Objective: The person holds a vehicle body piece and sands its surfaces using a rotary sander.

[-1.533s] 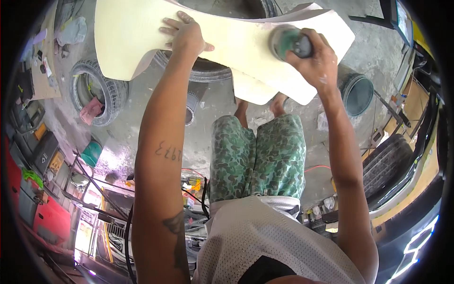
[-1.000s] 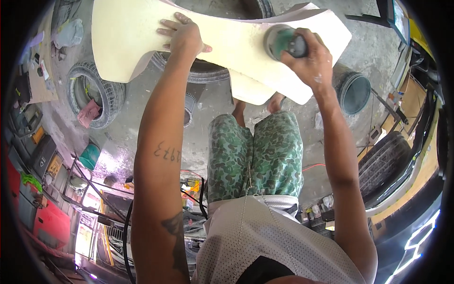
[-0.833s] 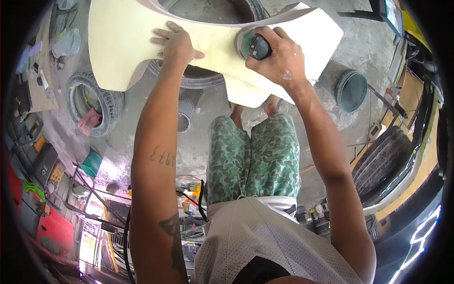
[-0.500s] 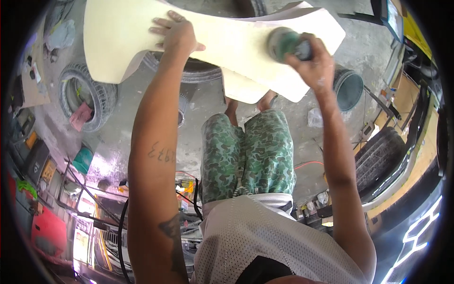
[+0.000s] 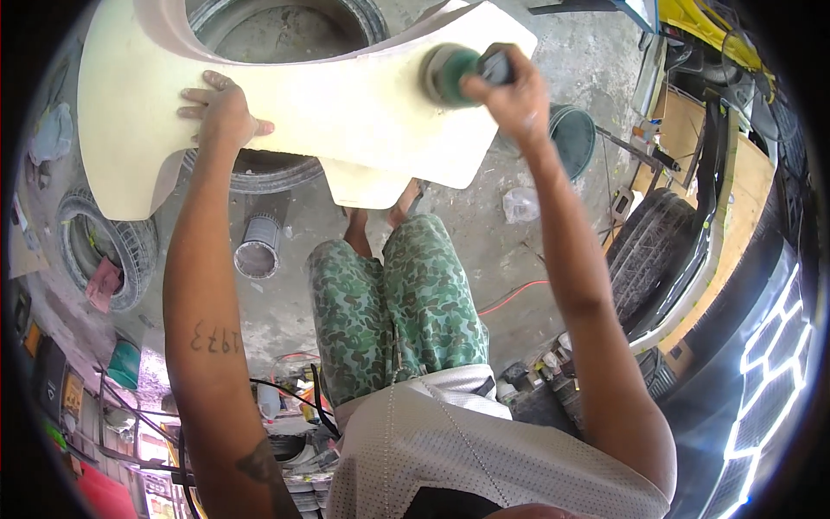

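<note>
A large cream-coloured moulded panel [image 5: 346,112], shaped like a car fender with a curved cutout, lies in front of me across a tire [image 5: 376,22]. My left hand [image 5: 223,117] rests on its left part, fingers spread flat, holding nothing. Over the right part, my right hand [image 5: 520,99] is closed round the dark end of a green handheld power sander [image 5: 454,76]. The sander's round face is against the panel and looks slightly blurred. My palm and the sander hide part of the surface below them.
A second tire [image 5: 108,251] with a pink cloth [image 5: 104,284] lies at left. An open can [image 5: 258,246] stands near my legs. A dark bucket [image 5: 571,143] and a plastic bag [image 5: 520,205] sit right of the panel. An orange cord [image 5: 514,297] crosses the floor.
The whole view has shifted, so panel, hands and floor items appear farther left and mostly lower. My left hand stays flat on the panel; the sander remains on its right part.
</note>
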`<state>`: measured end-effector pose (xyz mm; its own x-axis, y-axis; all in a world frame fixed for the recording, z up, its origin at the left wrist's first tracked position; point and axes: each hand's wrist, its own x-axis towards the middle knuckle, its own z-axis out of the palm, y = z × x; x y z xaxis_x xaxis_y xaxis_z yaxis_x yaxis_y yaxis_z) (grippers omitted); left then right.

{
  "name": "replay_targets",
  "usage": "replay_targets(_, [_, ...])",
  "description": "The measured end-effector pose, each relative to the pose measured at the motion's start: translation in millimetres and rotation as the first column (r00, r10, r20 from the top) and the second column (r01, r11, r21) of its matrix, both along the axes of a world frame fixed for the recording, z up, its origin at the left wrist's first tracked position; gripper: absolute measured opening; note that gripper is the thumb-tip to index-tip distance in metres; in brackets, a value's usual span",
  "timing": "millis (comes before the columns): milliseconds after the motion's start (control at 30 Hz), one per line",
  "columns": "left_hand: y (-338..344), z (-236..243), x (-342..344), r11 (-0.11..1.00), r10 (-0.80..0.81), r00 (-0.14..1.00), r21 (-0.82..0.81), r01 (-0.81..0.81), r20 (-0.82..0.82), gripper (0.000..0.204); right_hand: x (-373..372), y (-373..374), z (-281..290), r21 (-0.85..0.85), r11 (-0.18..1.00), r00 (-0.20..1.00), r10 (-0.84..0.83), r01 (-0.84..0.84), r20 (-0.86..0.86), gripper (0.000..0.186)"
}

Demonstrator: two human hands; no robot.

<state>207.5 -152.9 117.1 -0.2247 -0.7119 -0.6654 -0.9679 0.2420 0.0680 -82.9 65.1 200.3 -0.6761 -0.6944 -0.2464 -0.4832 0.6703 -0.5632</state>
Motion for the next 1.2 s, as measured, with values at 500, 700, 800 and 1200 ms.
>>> replay_targets(500, [-13.1, -39.1, 21.1, 0.99, -0.124, 0.992, -0.061, 0.125, 0.017, 0.139, 40.7, 50.6, -13.6, -0.033, 0.987, 0.973, 0.146, -0.154, -0.181, 0.042])
replay_targets(700, [-16.5, -49.5, 34.4, 0.973, -0.211, 0.977, -0.093, 0.213, 0.027, 0.135, 108.8, 94.7, -2.8, 0.051, 0.986, 0.984, 0.161, -0.158, -0.076, 0.045])
replay_targets(800, [-17.3, -53.3, 35.2, 0.978, -0.187, 0.982, -0.094, 0.186, -0.007, 0.136, 100.8, 99.8, -5.8, 0.058, 0.983, 0.982, 0.176, -0.172, -0.073, 0.044])
replay_targets(1200, [-24.7, -65.6, 39.0, 0.994, -0.08, 0.996, -0.077, 0.078, -0.024, 0.133, -46.3, 21.5, -28.7, -0.012, 0.999, 0.998, 0.044, -0.045, -0.052, 0.044])
